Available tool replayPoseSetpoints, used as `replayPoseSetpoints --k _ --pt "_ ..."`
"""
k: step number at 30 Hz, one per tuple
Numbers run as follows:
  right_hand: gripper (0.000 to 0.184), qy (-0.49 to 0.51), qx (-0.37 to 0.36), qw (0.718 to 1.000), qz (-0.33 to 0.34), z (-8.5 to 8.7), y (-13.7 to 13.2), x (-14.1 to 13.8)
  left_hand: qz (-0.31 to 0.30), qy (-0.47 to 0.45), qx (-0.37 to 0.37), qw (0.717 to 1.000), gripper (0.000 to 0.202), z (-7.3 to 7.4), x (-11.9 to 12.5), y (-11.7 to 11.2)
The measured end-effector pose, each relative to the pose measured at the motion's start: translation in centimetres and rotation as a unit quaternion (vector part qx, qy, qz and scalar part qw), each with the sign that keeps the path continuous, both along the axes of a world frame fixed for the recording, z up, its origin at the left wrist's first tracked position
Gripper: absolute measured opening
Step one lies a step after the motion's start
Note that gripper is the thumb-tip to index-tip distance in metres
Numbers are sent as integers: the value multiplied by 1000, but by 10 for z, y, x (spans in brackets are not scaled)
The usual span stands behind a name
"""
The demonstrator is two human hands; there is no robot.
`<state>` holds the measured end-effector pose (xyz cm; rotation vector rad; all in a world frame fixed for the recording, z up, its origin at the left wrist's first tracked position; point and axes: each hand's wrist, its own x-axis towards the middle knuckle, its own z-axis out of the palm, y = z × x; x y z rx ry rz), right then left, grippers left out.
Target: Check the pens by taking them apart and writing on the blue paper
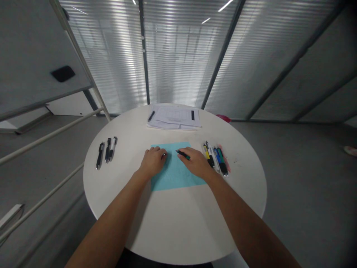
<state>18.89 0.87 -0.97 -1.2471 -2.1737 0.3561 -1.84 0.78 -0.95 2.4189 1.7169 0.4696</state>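
A light blue sheet of paper lies in the middle of a round white table. My left hand rests on the sheet's left part with its fingers curled; something small and shiny shows at its fingertips, too small to name. My right hand rests on the sheet's right part and grips a green pen, whose tip points left toward my left hand. The two hands are close together but apart.
Three black pens lie at the table's left. Several coloured pens lie just right of my right hand. A stack of printed papers with a black pen sits at the far edge. A whiteboard stand is at left.
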Motion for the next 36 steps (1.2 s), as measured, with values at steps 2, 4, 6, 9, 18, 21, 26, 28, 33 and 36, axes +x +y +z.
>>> replayPoseSetpoints --k 2,4,6,9,18,21,26,28,33,36 --pt "25 1 -1 1000 -4 0 0 0 -1 -9 2 1000 27 0 -1 0" --pt "25 0 -4 1000 -5 0 0 0 -3 -17 13 1000 26 -1 -1 0" --pt "26 0 -5 1000 -5 1 -1 0 -8 -23 22 999 25 -2 -1 0" --pt "26 6 -5 1000 -3 0 -1 -1 -20 -38 30 999 24 -4 -2 0" --pt "32 66 -12 997 25 -1 0 1 -38 -237 15 971 18 -7 0 3" --pt "31 76 -12 996 42 2 -1 -1 -30 -302 2 953 14 -8 2 4" --pt "31 79 -12 996 51 4 -2 -2 -21 -413 -42 910 22 -5 4 5" --pt "30 85 -8 995 50 4 -2 -2 -22 -445 -66 893 26 -3 6 4" --pt "31 95 -14 994 51 5 -4 -3 -26 -522 -152 839 30 1 11 1" --pt "32 92 -28 995 40 6 -5 -4 -38 -562 -171 808 27 -2 14 2"
